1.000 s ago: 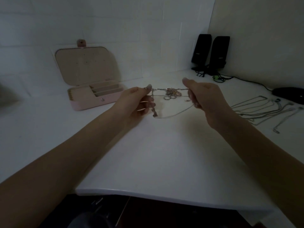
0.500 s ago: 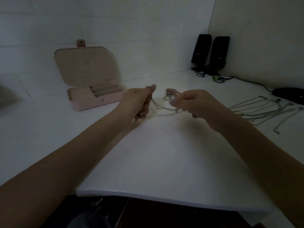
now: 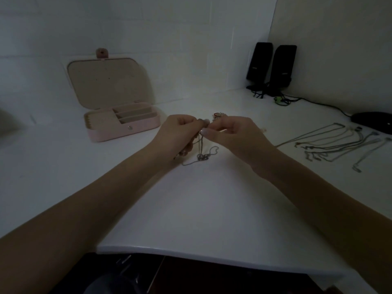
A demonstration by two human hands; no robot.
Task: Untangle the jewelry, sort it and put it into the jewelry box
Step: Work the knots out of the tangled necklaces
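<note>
Smooth white desk (image 3: 212, 209); your L hand (image 3: 178, 134) & R hand (image 3: 231, 134) both pinch thin metal chain (image 3: 201, 151), loops dangling.

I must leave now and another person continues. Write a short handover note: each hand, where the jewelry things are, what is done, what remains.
Left hand: pinches the thin chain near its top.
Right hand: pinches the same chain beside the left fingers; the rest hangs down and trails on the table.
Tangled pile: behind the hands, mostly hidden.
Jewelry box: open, back left; its visible compartments look empty.
Done: several necklaces lie spread out separately on the right.
Left: free this chain, untangle the pile, sort, put everything in the box.
</note>
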